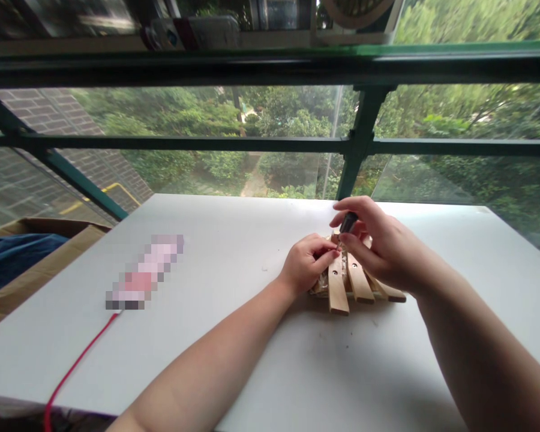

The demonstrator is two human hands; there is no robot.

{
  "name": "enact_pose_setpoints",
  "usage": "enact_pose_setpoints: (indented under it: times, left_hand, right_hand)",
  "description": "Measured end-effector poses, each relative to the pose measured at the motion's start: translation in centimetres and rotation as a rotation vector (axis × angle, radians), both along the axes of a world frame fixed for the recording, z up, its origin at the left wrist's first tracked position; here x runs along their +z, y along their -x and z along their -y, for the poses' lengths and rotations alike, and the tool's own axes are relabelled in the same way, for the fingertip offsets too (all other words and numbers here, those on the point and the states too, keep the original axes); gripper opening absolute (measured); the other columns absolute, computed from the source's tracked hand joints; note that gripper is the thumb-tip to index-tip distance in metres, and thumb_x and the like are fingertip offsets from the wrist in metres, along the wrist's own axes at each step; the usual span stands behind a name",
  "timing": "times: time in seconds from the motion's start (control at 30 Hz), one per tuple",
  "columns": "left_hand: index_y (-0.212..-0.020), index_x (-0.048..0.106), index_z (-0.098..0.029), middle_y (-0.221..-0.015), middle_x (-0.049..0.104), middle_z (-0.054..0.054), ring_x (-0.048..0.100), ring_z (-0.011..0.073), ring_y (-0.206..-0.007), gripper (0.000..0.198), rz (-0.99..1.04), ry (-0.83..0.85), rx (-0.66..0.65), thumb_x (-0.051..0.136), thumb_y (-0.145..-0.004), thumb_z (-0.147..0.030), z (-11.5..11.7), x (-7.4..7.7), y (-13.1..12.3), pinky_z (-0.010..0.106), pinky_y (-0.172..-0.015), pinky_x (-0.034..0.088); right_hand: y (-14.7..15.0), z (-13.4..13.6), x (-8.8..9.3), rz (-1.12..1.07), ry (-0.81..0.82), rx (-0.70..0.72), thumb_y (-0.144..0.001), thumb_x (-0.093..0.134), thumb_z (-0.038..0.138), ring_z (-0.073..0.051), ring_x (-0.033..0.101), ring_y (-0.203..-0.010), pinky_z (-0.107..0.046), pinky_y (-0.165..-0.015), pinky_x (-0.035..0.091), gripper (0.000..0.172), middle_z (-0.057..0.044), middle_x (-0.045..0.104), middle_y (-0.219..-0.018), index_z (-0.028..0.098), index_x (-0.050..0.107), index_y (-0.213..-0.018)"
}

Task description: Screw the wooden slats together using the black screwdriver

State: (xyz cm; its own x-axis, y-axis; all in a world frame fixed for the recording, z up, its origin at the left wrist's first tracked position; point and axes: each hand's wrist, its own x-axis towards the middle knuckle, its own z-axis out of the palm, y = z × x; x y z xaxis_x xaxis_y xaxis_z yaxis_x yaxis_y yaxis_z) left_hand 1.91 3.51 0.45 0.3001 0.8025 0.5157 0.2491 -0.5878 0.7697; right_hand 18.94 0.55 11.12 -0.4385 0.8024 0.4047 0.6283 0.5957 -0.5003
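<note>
Several light wooden slats (338, 294) fan out toward me from a wooden base (318, 293) on the white table (234, 360); round screw heads show on some of them. In the fingers of my right hand (378, 240) is a small screwdriver with a dark handle (348, 222), tilted, its thin shaft pointing down at the far part of a slat. My left hand (309, 259) rests beside the same slat, thumb and fingertips pinched together at the screwdriver's tip. What those fingertips pinch is too small to make out. My right hand partly covers the slats on the right.
A blurred-out pinkish object (146, 273) lies at the table's left, with a red cable (83, 354) running over the front edge. A cardboard box (78, 246) holding dark blue cloth (22, 258) stands left of the table. Behind are a green railing (207, 143) and glass.
</note>
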Motion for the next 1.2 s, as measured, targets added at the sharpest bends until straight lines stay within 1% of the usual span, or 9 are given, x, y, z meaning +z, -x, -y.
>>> enact_pose_setpoints:
  times: [0.07, 0.1, 0.23, 0.4, 0.6, 0.87, 1.03, 1.13, 1.2]
  left_hand:
    - [-0.086, 0.069, -0.018, -0.082, 0.064, 0.002, 0.058, 0.0147, -0.081, 0.014, -0.005, 0.000, 0.005, 0.061, -0.088, -0.029, -0.03, -0.03, 0.01, 0.027, -0.078, 0.046]
    - [-0.086, 0.069, -0.018, -0.083, 0.064, 0.003, 0.058, 0.0149, -0.082, 0.014, -0.007, -0.001, 0.008, 0.061, -0.088, -0.029, -0.04, -0.06, 0.02, 0.027, -0.079, 0.046]
    - [-0.087, 0.069, -0.018, -0.085, 0.065, 0.003, 0.059, 0.0153, -0.085, 0.013, -0.020, 0.001, 0.002, 0.060, -0.089, -0.027, -0.05, -0.14, 0.00, 0.028, -0.081, 0.047]
    - [-0.091, 0.070, -0.018, -0.085, 0.065, 0.004, 0.059, 0.0156, -0.083, 0.014, -0.059, -0.002, 0.002, 0.058, -0.089, -0.026, -0.01, -0.18, -0.04, 0.028, -0.079, 0.047]
    - [-0.088, 0.069, -0.018, -0.083, 0.064, 0.004, 0.058, 0.0153, -0.078, 0.013, -0.080, 0.000, 0.026, 0.057, -0.087, -0.023, -0.03, -0.31, -0.15, 0.027, -0.074, 0.047]
    - [-0.087, 0.068, -0.018, -0.080, 0.064, 0.003, 0.058, 0.0140, -0.072, 0.015, -0.054, 0.076, 0.029, 0.062, -0.084, -0.031, 0.05, -0.41, -0.10, 0.026, -0.069, 0.047]
    - [-0.084, 0.069, -0.017, -0.082, 0.066, 0.004, 0.060, 0.0158, -0.078, 0.016, -0.055, 0.078, -0.002, 0.061, -0.086, -0.032, 0.01, -0.13, 0.02, 0.027, -0.074, 0.048]
    - [-0.085, 0.070, -0.018, -0.083, 0.066, 0.004, 0.061, 0.0163, -0.080, 0.016, -0.064, 0.074, 0.002, 0.061, -0.086, -0.031, 0.00, -0.01, 0.05, 0.028, -0.075, 0.049]
    - [-0.086, 0.070, -0.018, -0.083, 0.066, 0.004, 0.061, 0.0163, -0.079, 0.016, -0.067, 0.074, 0.013, 0.061, -0.086, -0.031, 0.00, 0.00, 0.06, 0.027, -0.075, 0.049]
  right_hand:
    - [-0.04, -0.07, -0.09, -0.038, -0.021, 0.042, -0.085, 0.052, 0.012, -0.013, 0.060, -0.073, -0.026, -0.067, 0.046, 0.047, -0.002, 0.065, -0.104, 0.028, 0.043, -0.128]
    - [-0.05, -0.16, -0.14, -0.046, -0.027, 0.051, -0.085, 0.050, 0.011, -0.012, 0.061, -0.075, -0.025, -0.069, 0.046, 0.044, -0.002, 0.066, -0.102, 0.028, 0.046, -0.125]
    - [-0.01, -0.44, -0.20, -0.054, -0.036, 0.016, -0.087, 0.053, 0.016, -0.011, 0.061, -0.070, -0.023, -0.066, 0.047, 0.027, 0.000, 0.067, -0.088, 0.026, 0.054, -0.112]
    - [0.11, -0.30, -0.06, -0.029, -0.076, -0.072, -0.082, 0.061, 0.020, -0.010, 0.054, -0.059, -0.022, -0.057, 0.043, 0.020, 0.004, 0.059, -0.071, 0.025, 0.054, -0.101]
    - [0.10, -0.37, -0.09, -0.038, -0.047, -0.120, -0.082, 0.062, 0.024, -0.011, 0.054, -0.057, -0.023, -0.055, 0.041, 0.017, 0.004, 0.056, -0.066, 0.024, 0.050, -0.094]
    - [0.12, -0.42, 0.02, -0.023, -0.045, -0.127, -0.080, 0.065, 0.027, -0.011, 0.051, -0.055, -0.023, -0.053, 0.039, 0.019, 0.004, 0.055, -0.063, 0.024, 0.049, -0.089]
    - [0.11, -0.62, -0.15, 0.010, -0.059, -0.136, -0.080, 0.065, 0.033, -0.012, 0.050, -0.056, -0.024, -0.053, 0.038, 0.019, 0.002, 0.056, -0.064, 0.022, 0.049, -0.080]
    - [0.10, -0.75, -0.40, -0.021, -0.083, -0.127, -0.081, 0.065, 0.029, -0.012, 0.052, -0.059, -0.025, -0.056, 0.041, 0.015, 0.001, 0.060, -0.071, 0.022, 0.054, -0.087]
    - [0.06, -0.73, -0.49, -0.068, -0.084, -0.090, -0.081, 0.063, 0.022, -0.012, 0.056, -0.063, -0.025, -0.061, 0.045, 0.022, 0.000, 0.065, -0.081, 0.023, 0.054, -0.101]
